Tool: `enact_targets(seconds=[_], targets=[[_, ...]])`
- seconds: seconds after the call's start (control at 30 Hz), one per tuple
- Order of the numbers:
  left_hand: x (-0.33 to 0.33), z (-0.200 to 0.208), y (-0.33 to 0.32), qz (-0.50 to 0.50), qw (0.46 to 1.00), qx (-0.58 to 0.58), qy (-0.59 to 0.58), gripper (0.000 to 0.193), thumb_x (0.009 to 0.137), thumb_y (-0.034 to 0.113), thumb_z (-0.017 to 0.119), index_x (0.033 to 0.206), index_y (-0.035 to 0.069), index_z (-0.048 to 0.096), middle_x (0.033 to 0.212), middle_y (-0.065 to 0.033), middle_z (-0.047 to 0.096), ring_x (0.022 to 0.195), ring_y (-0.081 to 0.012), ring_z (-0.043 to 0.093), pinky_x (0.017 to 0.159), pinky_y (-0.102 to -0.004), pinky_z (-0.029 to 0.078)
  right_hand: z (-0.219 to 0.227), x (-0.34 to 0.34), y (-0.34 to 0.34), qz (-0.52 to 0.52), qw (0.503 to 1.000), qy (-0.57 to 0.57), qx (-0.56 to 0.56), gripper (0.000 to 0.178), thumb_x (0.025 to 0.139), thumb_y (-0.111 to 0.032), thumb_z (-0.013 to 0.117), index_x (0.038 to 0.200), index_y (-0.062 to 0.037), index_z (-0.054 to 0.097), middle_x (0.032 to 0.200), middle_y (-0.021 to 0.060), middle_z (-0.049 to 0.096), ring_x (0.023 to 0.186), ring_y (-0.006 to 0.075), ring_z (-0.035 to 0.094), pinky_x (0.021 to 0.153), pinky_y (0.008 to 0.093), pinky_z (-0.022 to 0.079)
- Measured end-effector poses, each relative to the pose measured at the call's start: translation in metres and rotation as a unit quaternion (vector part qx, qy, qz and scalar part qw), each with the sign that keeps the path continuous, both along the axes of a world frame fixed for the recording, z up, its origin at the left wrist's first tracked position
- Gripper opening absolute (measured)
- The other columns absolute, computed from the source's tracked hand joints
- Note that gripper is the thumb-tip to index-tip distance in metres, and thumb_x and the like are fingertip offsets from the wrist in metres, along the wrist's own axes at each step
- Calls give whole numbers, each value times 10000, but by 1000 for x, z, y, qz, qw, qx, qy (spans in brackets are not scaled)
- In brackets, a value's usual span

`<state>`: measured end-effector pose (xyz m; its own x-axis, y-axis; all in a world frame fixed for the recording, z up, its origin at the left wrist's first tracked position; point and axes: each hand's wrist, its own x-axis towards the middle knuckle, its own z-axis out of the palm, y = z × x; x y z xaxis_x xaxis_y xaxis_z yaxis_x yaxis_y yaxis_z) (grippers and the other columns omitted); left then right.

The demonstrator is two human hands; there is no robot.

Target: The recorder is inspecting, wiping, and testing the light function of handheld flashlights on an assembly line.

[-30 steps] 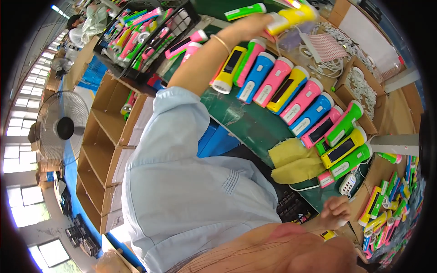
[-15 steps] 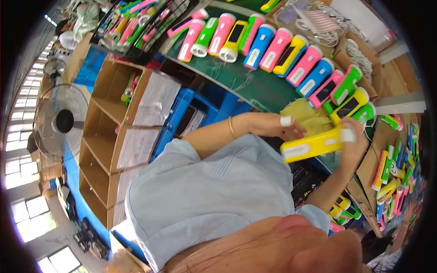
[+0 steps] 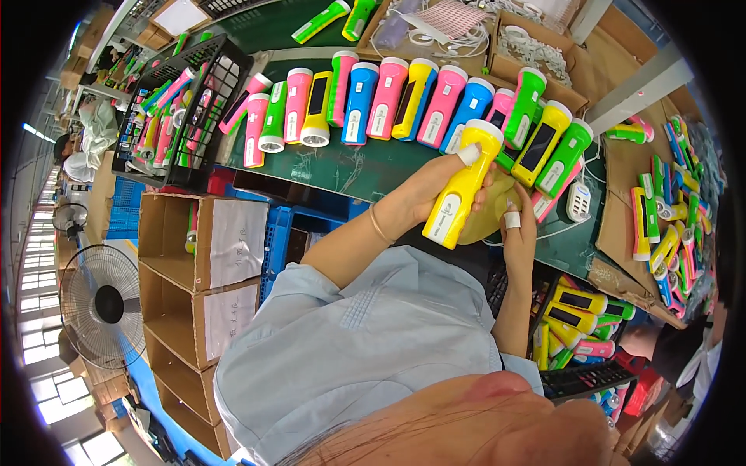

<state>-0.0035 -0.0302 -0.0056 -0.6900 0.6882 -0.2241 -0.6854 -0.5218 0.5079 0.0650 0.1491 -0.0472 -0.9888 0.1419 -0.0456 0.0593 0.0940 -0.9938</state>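
Note:
A yellow flashlight (image 3: 464,186) with a white rim is in my left hand (image 3: 430,185). Its wide head points up and away from me, and a pale label strip shows on its handle. Just to the right, my right hand (image 3: 521,235) grips a yellow-green cloth (image 3: 488,216) bunched against the flashlight's far side. White tape wraps a digit on each hand. Beyond them, a row of pink, green, blue and yellow flashlights (image 3: 386,99) lies on the green table (image 3: 318,172). Some, like a yellow flashlight (image 3: 542,145), have dark panels.
A black crate (image 3: 221,85) of flashlights stands at the left end. Another crate (image 3: 571,380) of them sits low on the right. Cardboard compartments (image 3: 172,318) are at my left. A white multi-port charger (image 3: 578,202) lies at right, and boxes of cables (image 3: 532,58) stand behind.
The yellow flashlight has passed from my right hand to my left and turned head-up. My right hand has come down onto the cloth. The whole view has swung round.

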Motion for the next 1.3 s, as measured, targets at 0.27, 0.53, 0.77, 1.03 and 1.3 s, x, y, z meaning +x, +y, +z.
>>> enact_targets(seconds=[0.27,0.53,0.77,1.03,1.3], targets=[[-5,-5,9,12,999,-35,-28,334,825,304,500,1042,50,494,833,-77,556,644,-189,555,594,-312,475,-18,8,4,15,999,-14,35,174,890,-100,466,971,3,580,758,-3,555,672,72,453,602,202,373],[-44,21,-10,180,773,-448,413,493,760,209,677,1079,-55,408,958,-147,556,853,-229,583,664,-299,497,-3,6,10,-14,999,20,-34,205,866,-98,518,1025,-13,616,775,-24,541,628,32,408,562,168,324],[-70,23,-9,320,677,-505,430,694,722,243,703,1165,-92,287,1056,-250,485,962,-353,517,833,-357,428,9,-13,1,8,996,36,-79,188,806,-101,618,956,12,623,799,21,581,706,71,512,619,189,387],[-40,4,-10,81,992,7,96,440,809,281,632,1048,-57,481,915,-147,587,794,-217,604,650,-320,506,46,-28,-27,67,931,238,270,140,733,18,568,870,14,596,773,83,554,700,189,554,656,263,441],[-23,8,-4,148,952,-124,236,424,866,398,518,1035,11,481,879,-89,561,760,-182,574,678,-323,497,105,-38,-33,360,909,151,144,150,676,-7,590,825,-21,581,774,88,538,730,255,544,605,298,420]])
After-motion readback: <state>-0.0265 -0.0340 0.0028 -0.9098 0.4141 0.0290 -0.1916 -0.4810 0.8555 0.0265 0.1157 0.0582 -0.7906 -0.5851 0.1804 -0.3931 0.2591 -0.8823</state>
